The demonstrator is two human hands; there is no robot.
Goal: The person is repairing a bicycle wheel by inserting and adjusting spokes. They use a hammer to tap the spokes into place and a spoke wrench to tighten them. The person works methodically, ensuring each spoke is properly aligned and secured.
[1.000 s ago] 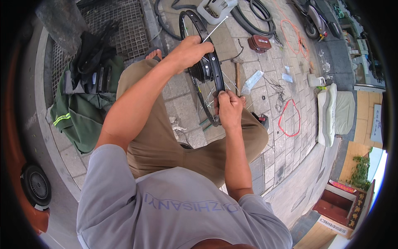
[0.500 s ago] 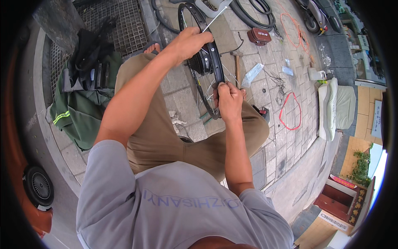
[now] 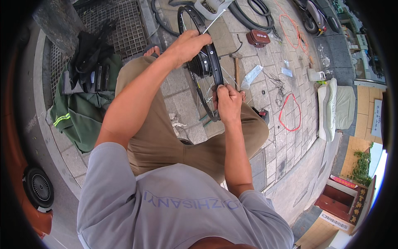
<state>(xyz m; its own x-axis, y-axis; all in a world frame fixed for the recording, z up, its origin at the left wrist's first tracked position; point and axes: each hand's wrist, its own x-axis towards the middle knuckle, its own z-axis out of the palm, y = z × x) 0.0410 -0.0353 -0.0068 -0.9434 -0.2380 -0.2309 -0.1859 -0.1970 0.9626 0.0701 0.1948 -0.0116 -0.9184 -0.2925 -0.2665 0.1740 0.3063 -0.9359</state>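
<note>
On the upper rim of the black spoked wheel (image 3: 214,62), the left hand (image 3: 188,47) lay curled closed; on the wheel's lower rim, the right hand (image 3: 229,101) pinched firmly. The wheel leaned over paving (image 3: 309,103). Right of it: one hammer (image 3: 236,71), one reddish-brown case (image 3: 258,38).

The left hand (image 3: 188,49) and right hand (image 3: 229,103) hide the wheel rim (image 3: 214,62) beneath their fingers (image 3: 224,90). The upper edge truncates the grey container (image 3: 211,15) beyond the left fingers.
</note>
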